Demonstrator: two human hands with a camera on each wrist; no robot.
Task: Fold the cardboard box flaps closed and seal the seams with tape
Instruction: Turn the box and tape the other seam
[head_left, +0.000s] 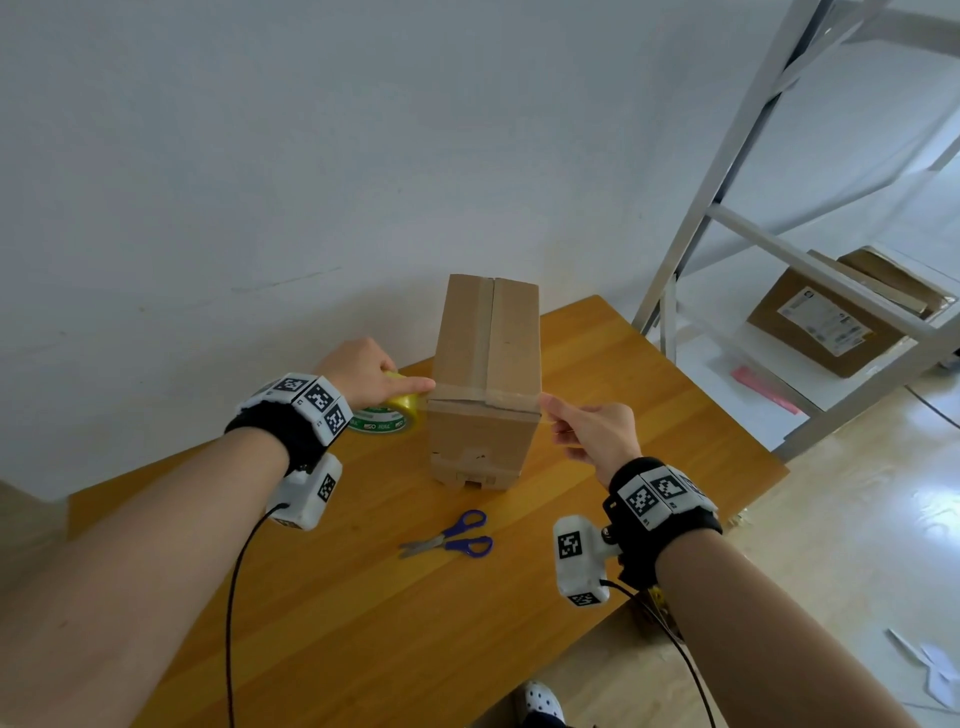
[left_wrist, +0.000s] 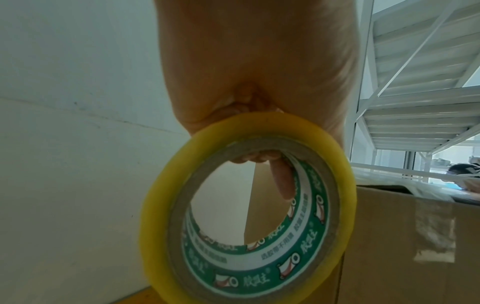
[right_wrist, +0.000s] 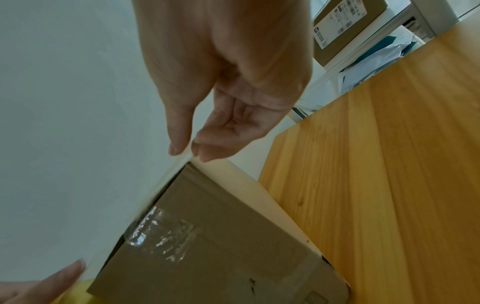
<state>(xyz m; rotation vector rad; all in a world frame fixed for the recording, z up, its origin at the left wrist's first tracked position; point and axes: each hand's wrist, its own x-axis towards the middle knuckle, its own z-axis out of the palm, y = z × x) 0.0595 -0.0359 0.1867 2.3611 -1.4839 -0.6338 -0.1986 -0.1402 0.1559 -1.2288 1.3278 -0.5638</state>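
Observation:
A tall cardboard box (head_left: 485, 364) stands on the wooden table (head_left: 363, 623), top flaps folded shut with tape along the centre seam. My left hand (head_left: 400, 387) holds the yellow tape roll (head_left: 389, 413) beside the box's left side, index finger stretched to the top edge. In the left wrist view, fingers (left_wrist: 281, 181) hook through the roll (left_wrist: 246, 216) beside the box (left_wrist: 402, 246). A clear tape strip (head_left: 483, 397) runs across the near top edge. My right hand (head_left: 550, 408) pinches its free end at the right corner; thumb and fingers of that hand (right_wrist: 187, 151) meet on the strip (right_wrist: 166, 181).
Blue-handled scissors (head_left: 452, 538) lie on the table in front of the box. A white wall is close behind. A metal shelf frame (head_left: 727, 218) stands at the right, with another labelled carton (head_left: 826, 322) on a low shelf. An old tape patch (right_wrist: 161, 236) sits on the box's side.

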